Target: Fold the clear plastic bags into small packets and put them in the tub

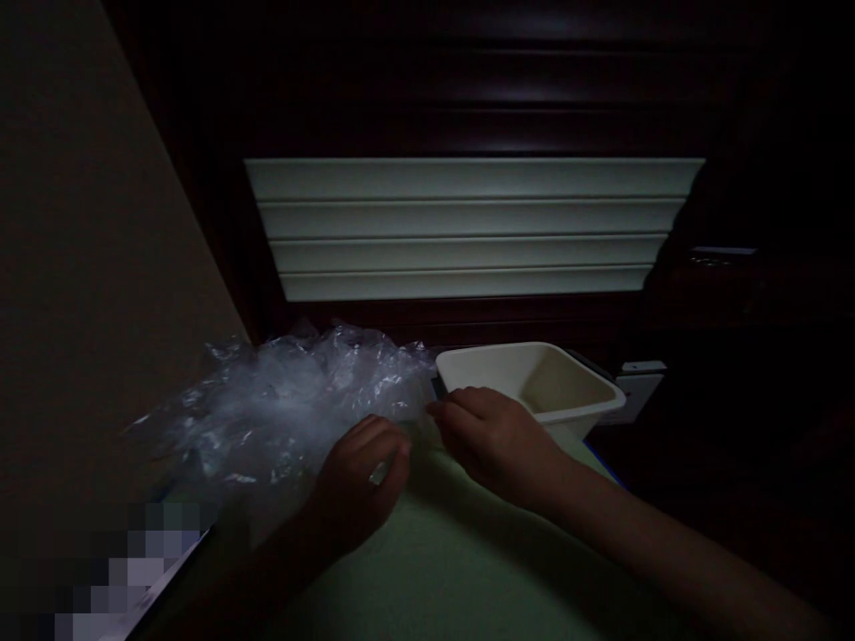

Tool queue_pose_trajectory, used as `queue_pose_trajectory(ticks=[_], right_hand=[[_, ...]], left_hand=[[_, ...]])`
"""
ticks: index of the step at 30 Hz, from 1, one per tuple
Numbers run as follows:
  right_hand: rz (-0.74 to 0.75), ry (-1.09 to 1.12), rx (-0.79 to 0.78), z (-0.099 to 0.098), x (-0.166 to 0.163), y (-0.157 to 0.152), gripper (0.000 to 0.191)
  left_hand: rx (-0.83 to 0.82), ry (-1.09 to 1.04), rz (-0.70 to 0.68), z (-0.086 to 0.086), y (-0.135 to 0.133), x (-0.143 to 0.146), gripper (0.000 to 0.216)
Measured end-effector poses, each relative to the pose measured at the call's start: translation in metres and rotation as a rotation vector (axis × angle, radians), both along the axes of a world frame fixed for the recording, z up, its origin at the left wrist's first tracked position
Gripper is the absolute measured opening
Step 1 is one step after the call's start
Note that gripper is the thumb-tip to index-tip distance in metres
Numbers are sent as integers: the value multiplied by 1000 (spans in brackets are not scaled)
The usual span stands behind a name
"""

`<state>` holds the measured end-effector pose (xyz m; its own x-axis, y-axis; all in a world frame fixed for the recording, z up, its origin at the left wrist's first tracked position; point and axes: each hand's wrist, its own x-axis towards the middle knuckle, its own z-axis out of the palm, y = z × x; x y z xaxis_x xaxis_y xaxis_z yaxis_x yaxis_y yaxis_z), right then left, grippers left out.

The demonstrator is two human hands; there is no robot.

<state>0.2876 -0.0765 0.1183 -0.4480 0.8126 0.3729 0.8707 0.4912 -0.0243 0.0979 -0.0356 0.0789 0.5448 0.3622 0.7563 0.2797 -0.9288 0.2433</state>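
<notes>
curled and apart, the left hand (364, 481) is by crumpled clear plastic film (287, 401), the right hand (491, 436) before a cream bin (580, 412), though i cannot tell whether either grips.

Over on your left, it's the plastic film (287, 401), heaped along the far side of the cloth (460, 570); just right of it, the tub (578, 387)! Your left hand (364, 481) is before the film, your right hand (494, 436) before the tub's near left corner. Behind both, the slatted panel (460, 223); far left, the wall (86, 294).
</notes>
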Motion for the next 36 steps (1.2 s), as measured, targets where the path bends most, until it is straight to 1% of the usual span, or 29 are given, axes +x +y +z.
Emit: queue_pose_trajectory(ticks=[2, 6, 8, 9, 12, 15, 18, 21, 24, 27, 31, 34, 36], right_hand=[[51, -13, -7, -17, -21, -2, 21], [43, 12, -41, -57, -51, 1, 14], [-8, 52, -55, -74, -58, 4, 11], [-34, 72, -54, -81, -60, 6, 12], [-95, 127, -6, -94, -64, 17, 23], [-114, 150, 80, -99, -69, 35, 32], [-60, 133, 151, -105, -74, 54, 37], [4, 123, 175, -111, -76, 63, 33], [4, 176, 181, -114, -74, 61, 30], [-58, 312, 196, -110, -70, 54, 29], [-161, 589, 243, -98, -66, 45, 27], [-209, 807, 289, -90, -65, 39, 24], [-220, 933, 297, -85, -67, 33, 23]], left_hand=[[-4, 38, 83, -12, -3, -26, 22], [18, 99, 221, -44, 3, -68, 24], [24, 108, 280, -59, 8, -82, 26], [26, 109, 306, -64, 11, -86, 26], [47, 111, 365, -73, 18, -95, 23], [79, 115, 402, -75, 23, -100, 21], [87, 119, 409, -75, 27, -101, 20], [69, 113, 392, -78, 28, -100, 19], [39, 82, 363, -81, 27, -96, 20], [-2, 5, 337, -81, 25, -92, 21], [-93, -135, 296, -78, 19, -90, 23], [-204, -221, 215, -77, 13, -88, 27], [-302, -254, 126, -79, 9, -86, 35]])
